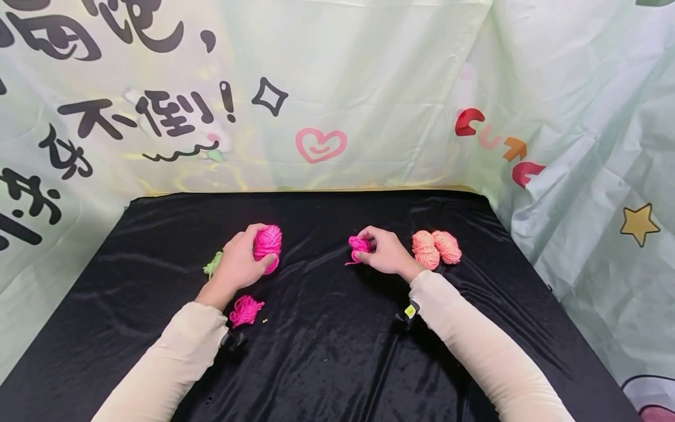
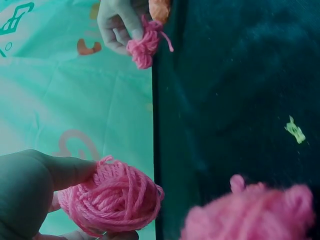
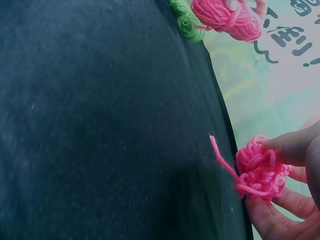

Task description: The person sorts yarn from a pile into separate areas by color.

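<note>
My left hand (image 1: pixel 238 258) grips a bright pink skein of yarn (image 1: pixel 268 243), thumb on one side and fingers on the other. In the left wrist view, this yarn skein (image 2: pixel 117 200) shows its strands wound in a rounded oval. Across the table, my right hand (image 1: pixel 387 252) pinches a smaller, looser pink yarn bundle (image 1: pixel 360 247) between thumb and fingers. A loose tail of yarn (image 3: pixel 222 157) sticks out from that bundle in the right wrist view. Close by my left wrist lies another tangled pink yarn bundle (image 1: pixel 245 310).
Green yarn (image 1: pixel 213 264) lies beyond my left hand, partly hidden by it. Two peach yarn balls (image 1: pixel 436 249) sit side by side just right of my right hand. A tiny yellow-green scrap (image 2: pixel 295 130) rests on the black tablecloth (image 1: pixel 316 363). Printed curtains (image 1: pixel 369 88) border the table.
</note>
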A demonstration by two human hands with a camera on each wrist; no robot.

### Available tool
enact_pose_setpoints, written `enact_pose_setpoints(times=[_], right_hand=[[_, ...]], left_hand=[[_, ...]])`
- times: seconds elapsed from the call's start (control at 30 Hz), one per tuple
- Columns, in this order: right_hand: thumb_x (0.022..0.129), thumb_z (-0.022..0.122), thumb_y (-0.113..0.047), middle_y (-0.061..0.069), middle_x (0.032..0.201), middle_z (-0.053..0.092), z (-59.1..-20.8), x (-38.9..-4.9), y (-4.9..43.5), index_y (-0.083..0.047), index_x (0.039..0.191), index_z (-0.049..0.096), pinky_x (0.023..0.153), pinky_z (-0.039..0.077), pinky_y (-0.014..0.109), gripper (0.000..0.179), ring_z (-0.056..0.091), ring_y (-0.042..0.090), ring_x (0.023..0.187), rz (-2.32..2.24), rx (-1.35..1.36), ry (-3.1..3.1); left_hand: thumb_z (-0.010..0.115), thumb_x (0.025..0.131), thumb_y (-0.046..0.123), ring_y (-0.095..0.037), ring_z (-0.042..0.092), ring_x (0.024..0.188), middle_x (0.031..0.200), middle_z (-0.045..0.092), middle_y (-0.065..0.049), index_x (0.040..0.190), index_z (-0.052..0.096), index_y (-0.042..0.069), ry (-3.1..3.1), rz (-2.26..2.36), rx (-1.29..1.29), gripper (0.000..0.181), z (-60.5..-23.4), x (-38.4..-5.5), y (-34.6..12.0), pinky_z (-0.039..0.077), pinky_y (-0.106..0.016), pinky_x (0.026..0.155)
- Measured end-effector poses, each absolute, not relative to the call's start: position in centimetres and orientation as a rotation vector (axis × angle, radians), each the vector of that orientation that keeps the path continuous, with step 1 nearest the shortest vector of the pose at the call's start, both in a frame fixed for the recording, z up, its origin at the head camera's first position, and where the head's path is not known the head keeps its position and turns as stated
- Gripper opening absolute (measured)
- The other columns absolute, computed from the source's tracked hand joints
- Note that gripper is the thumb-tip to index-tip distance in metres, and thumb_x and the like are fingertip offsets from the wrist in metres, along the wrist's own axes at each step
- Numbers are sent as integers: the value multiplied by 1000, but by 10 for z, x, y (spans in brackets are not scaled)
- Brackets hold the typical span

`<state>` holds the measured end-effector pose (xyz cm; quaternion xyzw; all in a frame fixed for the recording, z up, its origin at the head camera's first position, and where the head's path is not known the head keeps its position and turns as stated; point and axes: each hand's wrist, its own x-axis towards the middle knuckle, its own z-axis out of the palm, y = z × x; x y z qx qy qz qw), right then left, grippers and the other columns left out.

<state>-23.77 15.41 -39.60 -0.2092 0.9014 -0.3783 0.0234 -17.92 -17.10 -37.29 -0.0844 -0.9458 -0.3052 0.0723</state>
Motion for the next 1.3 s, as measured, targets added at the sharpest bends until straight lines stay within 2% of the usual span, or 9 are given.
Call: enact_pose_setpoints(times=[0.67,0.97,1.3], right_hand=[[80,78,-14,8,89,66,-404,-239,178,-6,104,62,65,50,31,30,63,18,76,-1168,-560,2861],[81,78,-15,10,95,66,-408,-241,186,-5,106,62,68,50,31,31,65,21,82,-1151,-525,2872],[83,77,-15,11,94,64,-410,-243,190,-4,108,61,65,50,31,32,62,22,80,-1160,-471,2857]], left_hand=[[77,79,19,-38,54,103,113,55,-21,133,46,11,-2834,-926,-348,62,-370,-185,-140,50,-51,81],[77,80,19,-35,54,103,113,56,-20,133,47,13,-2834,-951,-381,61,-369,-188,-129,51,-49,80],[77,81,20,-34,53,106,116,54,-19,134,46,14,-2848,-973,-397,62,-370,-194,-118,52,-48,81]])
